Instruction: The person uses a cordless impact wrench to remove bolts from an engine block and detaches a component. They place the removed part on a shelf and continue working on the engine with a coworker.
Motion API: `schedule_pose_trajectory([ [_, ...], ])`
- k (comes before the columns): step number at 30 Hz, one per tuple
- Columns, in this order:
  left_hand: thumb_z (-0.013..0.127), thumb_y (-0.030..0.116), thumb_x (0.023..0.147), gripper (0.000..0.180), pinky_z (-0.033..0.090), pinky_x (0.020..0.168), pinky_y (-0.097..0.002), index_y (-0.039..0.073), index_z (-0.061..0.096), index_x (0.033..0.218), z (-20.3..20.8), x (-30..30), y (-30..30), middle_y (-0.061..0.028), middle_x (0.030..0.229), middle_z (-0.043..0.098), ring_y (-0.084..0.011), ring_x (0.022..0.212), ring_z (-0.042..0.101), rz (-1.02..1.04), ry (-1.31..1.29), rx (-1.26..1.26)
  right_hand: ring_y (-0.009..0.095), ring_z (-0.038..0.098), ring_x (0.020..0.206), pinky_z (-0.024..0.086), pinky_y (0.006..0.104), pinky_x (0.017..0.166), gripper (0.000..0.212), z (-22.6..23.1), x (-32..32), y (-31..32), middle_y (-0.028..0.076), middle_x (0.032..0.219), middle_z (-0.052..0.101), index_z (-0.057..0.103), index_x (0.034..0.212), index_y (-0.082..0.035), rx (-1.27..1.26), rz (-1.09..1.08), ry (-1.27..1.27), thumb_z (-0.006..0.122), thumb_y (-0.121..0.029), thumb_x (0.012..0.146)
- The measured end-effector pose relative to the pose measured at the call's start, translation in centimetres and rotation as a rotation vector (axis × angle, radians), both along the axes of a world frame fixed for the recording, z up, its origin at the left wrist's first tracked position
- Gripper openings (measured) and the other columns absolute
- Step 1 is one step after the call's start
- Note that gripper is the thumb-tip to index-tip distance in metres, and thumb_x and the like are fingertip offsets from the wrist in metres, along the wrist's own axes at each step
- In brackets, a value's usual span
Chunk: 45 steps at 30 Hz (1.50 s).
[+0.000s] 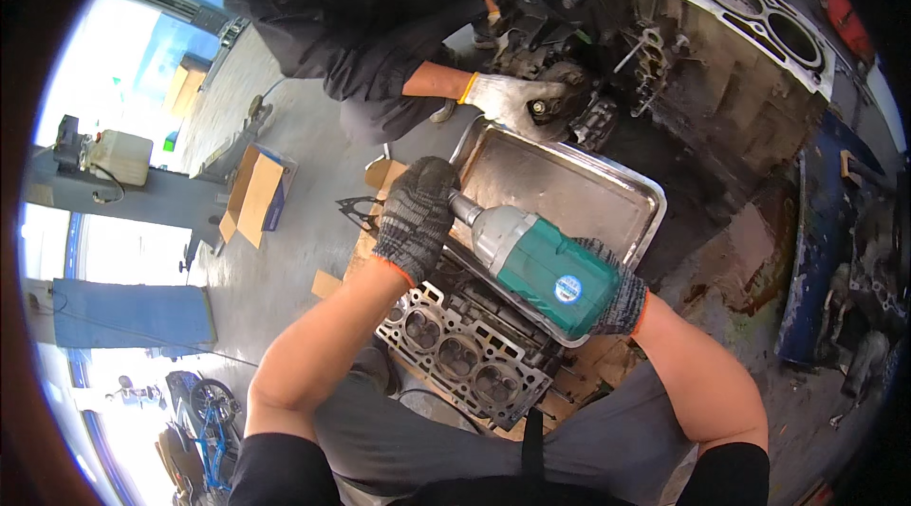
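Impact wrench (555,274) held over a metal tray (626,182) in a workshop.
Grey floor (313,117) surrounds a large engine block (731,60), a co-worker (332,13), a blue bicycle (214,444), a cylinder head (455,354) near the tray and an open cardboard box (249,188); the right grip (622,302) clasps the wrench's rear, the left grip (419,207) curls at its front, exact hold hidden.

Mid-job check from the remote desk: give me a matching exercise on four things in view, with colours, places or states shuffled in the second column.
Things
1. Power tool
2. Metal tray
3. Cylinder head
4. Co-worker's glove

Descriptions
A. White, with a yellow cuff
B. Shiny and shallow, with a raised rim
C. Green-bodied, in the person's right hand
D. Has a row of round chambers, nearest the person's lap

Pairs: 1-C, 2-B, 3-D, 4-A
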<state>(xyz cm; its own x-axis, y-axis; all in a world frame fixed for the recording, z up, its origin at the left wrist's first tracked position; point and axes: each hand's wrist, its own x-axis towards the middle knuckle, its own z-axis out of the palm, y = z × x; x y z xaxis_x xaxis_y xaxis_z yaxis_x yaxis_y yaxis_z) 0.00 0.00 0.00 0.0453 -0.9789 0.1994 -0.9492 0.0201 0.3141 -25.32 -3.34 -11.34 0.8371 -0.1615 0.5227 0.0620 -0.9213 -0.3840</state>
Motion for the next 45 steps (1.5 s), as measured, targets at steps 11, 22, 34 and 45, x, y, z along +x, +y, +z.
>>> schedule_pose_trajectory([
  [11,0.055,-0.003,0.087,0.025,0.054,0.074,-0.0414,0.006,0.063,0.110,-5.6,1.6,2.1,-0.0195,0.090,0.066,-0.0377,0.084,0.066,-0.067,0.159,0.330,0.017,0.055,0.059,0.050,0.0351,0.058,0.033,1.8,-2.9,-4.4,0.005,0.072,0.058,0.061,0.111,-0.003,2.089,-0.412,-0.528,0.070,-0.022,0.086],
  [22,0.058,-0.009,0.077,0.023,0.053,0.072,-0.0406,0.004,0.063,0.096,3.7,2.8,12.1,-0.0162,0.091,0.065,-0.0355,0.083,0.066,-0.076,0.058,0.314,0.023,0.047,0.058,0.043,0.0367,0.062,0.019,-8.4,-2.7,-15.2,0.005,0.059,0.048,0.056,0.091,-0.003,2.229,-0.076,-0.956,0.060,-0.021,0.087],
  [34,0.061,0.003,0.082,0.017,0.052,0.069,-0.0383,0.003,0.065,0.099,-0.4,3.3,18.9,-0.0140,0.085,0.062,-0.0316,0.078,0.064,0.577,0.691,0.565,0.020,0.047,0.055,0.044,0.0360,0.059,0.019,-8.0,-2.6,-16.4,0.004,0.061,0.051,0.059,0.101,-0.002,2.254,-0.282,-0.865,0.063,-0.014,0.086],
  [45,0.058,-0.007,0.072,0.037,0.053,0.076,-0.0449,0.006,0.063,0.107,-7.1,1.8,20.4,-0.0159,0.098,0.065,-0.0387,0.089,0.064,0.130,0.016,0.340,0.020,0.049,0.054,0.043,0.0357,0.055,0.011,-8.2,-3.4,-17.3,0.003,0.062,0.052,0.056,0.085,-0.011,2.248,-0.270,-0.782,0.067,-0.014,0.085],
])
